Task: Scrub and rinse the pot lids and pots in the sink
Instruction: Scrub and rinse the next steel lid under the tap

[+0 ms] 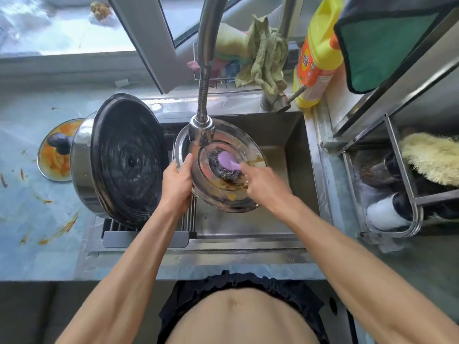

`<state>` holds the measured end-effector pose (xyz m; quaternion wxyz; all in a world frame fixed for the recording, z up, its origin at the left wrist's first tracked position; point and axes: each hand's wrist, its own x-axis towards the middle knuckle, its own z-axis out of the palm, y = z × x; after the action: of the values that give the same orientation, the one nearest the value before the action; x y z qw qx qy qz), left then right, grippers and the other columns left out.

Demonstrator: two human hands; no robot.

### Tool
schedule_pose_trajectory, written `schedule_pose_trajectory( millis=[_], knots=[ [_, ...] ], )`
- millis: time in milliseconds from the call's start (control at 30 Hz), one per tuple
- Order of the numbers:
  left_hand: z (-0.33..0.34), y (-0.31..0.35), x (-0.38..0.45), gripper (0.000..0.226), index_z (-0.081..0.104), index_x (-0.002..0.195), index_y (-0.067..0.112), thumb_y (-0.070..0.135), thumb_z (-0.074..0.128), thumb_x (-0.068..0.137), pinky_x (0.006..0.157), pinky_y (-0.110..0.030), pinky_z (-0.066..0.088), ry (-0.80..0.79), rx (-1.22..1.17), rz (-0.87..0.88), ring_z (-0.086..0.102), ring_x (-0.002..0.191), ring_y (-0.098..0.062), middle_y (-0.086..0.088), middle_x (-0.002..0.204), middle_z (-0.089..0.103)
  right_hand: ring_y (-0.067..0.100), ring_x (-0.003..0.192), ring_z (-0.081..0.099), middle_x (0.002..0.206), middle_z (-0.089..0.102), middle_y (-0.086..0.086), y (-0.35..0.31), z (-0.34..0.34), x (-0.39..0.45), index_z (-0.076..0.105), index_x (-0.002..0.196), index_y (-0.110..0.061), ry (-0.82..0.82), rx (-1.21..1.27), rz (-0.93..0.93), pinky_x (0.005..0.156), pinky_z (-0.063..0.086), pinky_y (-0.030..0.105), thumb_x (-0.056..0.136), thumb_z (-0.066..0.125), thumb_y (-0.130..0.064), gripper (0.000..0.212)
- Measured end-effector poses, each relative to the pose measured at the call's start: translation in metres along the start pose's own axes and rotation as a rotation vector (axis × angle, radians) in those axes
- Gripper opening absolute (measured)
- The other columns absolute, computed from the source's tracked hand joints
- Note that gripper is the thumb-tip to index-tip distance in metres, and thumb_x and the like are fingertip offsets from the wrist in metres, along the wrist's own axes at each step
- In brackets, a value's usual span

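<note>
Steel pot lid [221, 192], tilted over the sink [295, 150] under the faucet [201, 130]: left hand [177, 181] grips its rim, right hand [267, 184] pinches a purple-handled scourer [224, 163] against it. Rigid, wet and likely slippery, it is best held by the rim.

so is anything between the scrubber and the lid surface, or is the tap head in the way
Nothing visible lies between them: the steel scrubber in the right hand sits directly on the lid, which the left hand grips by its rim. The tap head overlaps only the lid's far edge.
</note>
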<state>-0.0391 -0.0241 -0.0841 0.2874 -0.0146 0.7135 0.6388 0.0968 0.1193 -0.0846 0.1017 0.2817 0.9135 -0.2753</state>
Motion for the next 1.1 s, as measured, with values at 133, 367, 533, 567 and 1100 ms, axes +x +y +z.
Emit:
schedule_pose_trajectory(
  millis=[133,367,533,567,1100],
  knots=[
    [0.002,-0.002,-0.003,0.018,0.073,0.095,0.020,0.020,0.057,0.104,0.089,-0.040,0.060,-0.027,0.011,0.023,0.072,0.092,-0.022,-0.006,0.095,0.077,0.038,0.103,0.063,0.115,0.066,0.016,0.033,-0.016,0.009,0.046,0.142,-0.025,0.064,-0.066,0.229,0.078,0.049,0.043,0.094,0.040,-0.007,0.052],
    [0.003,-0.002,-0.001,0.017,0.072,0.096,0.019,0.018,0.058,0.104,0.084,-0.035,0.060,-0.021,0.046,0.054,0.072,0.085,-0.014,-0.001,0.090,0.078,0.036,0.098,0.063,0.109,0.066,0.014,0.044,-0.011,0.001,0.047,0.141,-0.029,0.038,-0.035,0.191,0.072,0.046,0.038,0.096,0.040,-0.011,0.049],
    [0.011,0.002,0.002,0.016,0.073,0.095,0.022,0.020,0.059,0.104,0.085,-0.035,0.060,-0.010,0.084,0.135,0.071,0.087,-0.013,0.003,0.090,0.077,0.037,0.097,0.062,0.105,0.066,0.015,0.012,0.008,-0.022,0.054,0.133,-0.030,-0.051,0.112,0.076,0.071,0.045,0.034,0.094,0.044,-0.009,0.046],
    [0.011,0.002,0.004,0.016,0.072,0.096,0.022,0.020,0.058,0.104,0.083,-0.035,0.060,0.003,0.077,0.134,0.070,0.086,-0.011,0.004,0.089,0.076,0.037,0.094,0.062,0.102,0.066,0.015,0.008,0.011,-0.024,0.054,0.132,-0.033,-0.045,0.154,0.044,0.072,0.048,0.036,0.095,0.044,-0.011,0.045],
    [0.002,0.004,0.007,0.019,0.070,0.093,0.021,0.036,0.060,0.100,0.084,-0.044,0.059,0.128,0.045,0.068,0.067,0.081,-0.016,-0.002,0.087,0.071,0.029,0.080,0.065,0.110,0.070,0.009,-0.034,0.003,-0.019,0.049,0.136,-0.040,-0.065,0.251,-0.113,0.069,0.056,0.042,0.096,0.047,-0.013,0.048]
  ],
)
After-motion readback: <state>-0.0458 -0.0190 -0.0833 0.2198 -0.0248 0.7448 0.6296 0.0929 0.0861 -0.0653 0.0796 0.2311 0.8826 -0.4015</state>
